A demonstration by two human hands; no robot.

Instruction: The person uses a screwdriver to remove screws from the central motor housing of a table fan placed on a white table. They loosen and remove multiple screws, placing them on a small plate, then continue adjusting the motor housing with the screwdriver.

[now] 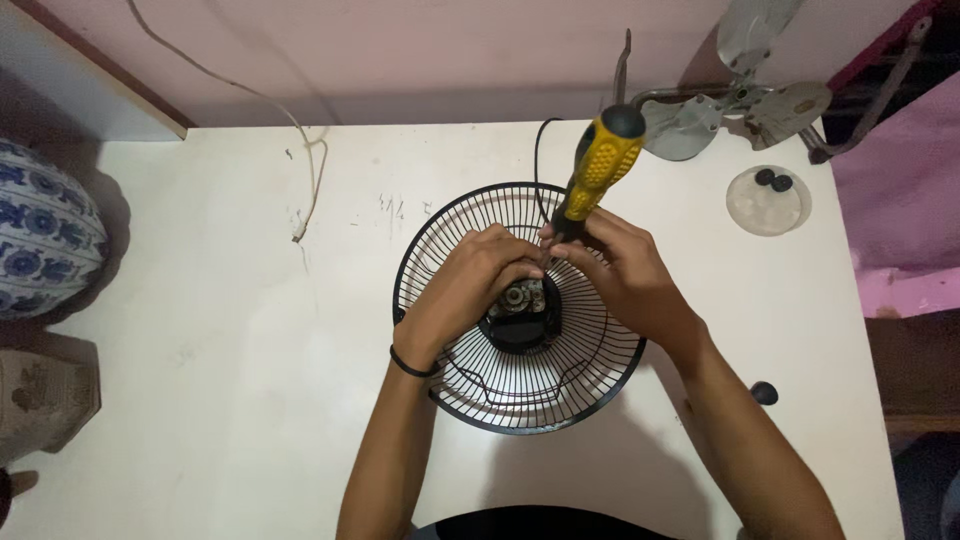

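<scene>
Left hand [478, 277] curled over motor hub [520, 310], fingers pressed together | right hand [620, 270] clamped round yellow screwdriver [598, 170], handle tilting to 1 o'clock | black fan guard [470, 385] mid-surface [230, 330] | metal blade [745, 100] at 2 o'clock

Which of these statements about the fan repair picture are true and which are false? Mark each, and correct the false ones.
1. The right hand holds a screwdriver with a yellow and black handle. True.
2. The fan guard is white. False: it is black wire.
3. The left hand rests over the motor at the guard's centre. True.
4. The fan blade is mounted inside the guard. False: it lies apart, at the table's far right edge.
5. A clear lid near the blade holds two small dark pieces. True.
6. The left wrist is bare. False: it wears a black band.
</scene>
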